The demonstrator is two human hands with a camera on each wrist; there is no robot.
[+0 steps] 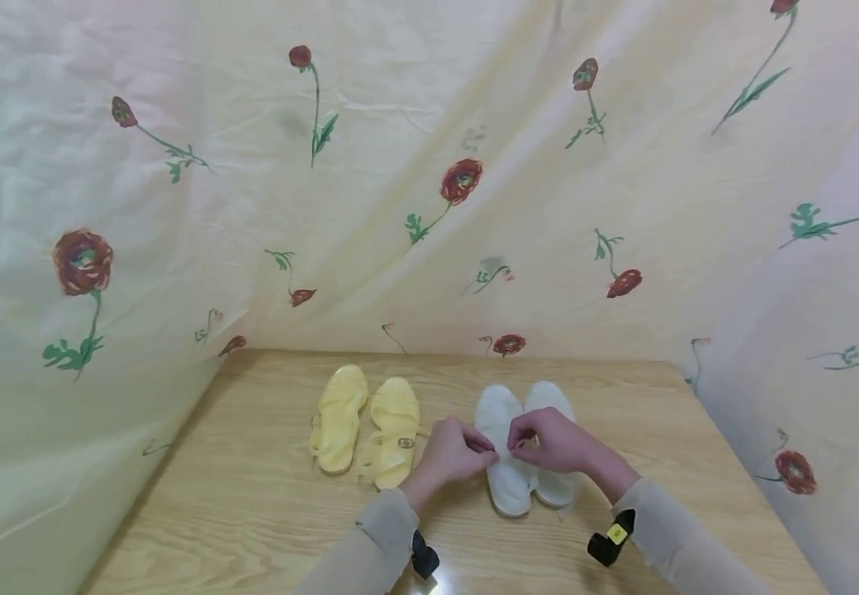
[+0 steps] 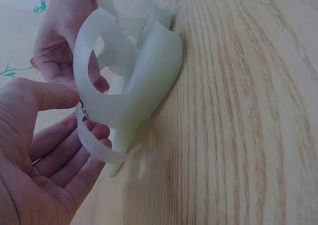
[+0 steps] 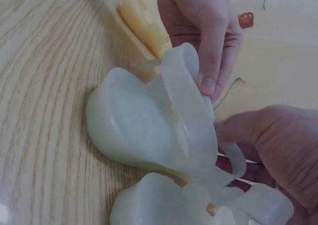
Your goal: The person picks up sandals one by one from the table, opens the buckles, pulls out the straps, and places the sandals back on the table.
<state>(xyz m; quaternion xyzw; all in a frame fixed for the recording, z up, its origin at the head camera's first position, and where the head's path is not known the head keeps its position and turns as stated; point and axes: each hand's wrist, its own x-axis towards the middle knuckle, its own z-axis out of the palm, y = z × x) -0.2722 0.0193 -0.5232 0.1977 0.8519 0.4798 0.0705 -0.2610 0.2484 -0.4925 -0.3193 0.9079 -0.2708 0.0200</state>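
A pair of white jelly sandals stands in front of me, a left one (image 1: 510, 487) and a right one (image 1: 546, 397). My left hand (image 1: 450, 450) pinches the ankle strap of the left sandal beside its small metal buckle (image 2: 83, 111), thumb above and fingers below. From the other side, my right hand (image 1: 554, 438) pinches the same sandal's strap (image 3: 198, 130) between thumb and fingers. In the right wrist view the second white sandal (image 3: 154, 200) lies close beside the first. The strap's exact path through the buckle is too small to tell.
Two yellow sandals, one on the left (image 1: 342, 413) and one nearer (image 1: 396, 405), stand left of my hands on the wooden table (image 1: 251, 496). A flower-patterned cloth (image 1: 370, 207) hangs behind the table and along both sides.
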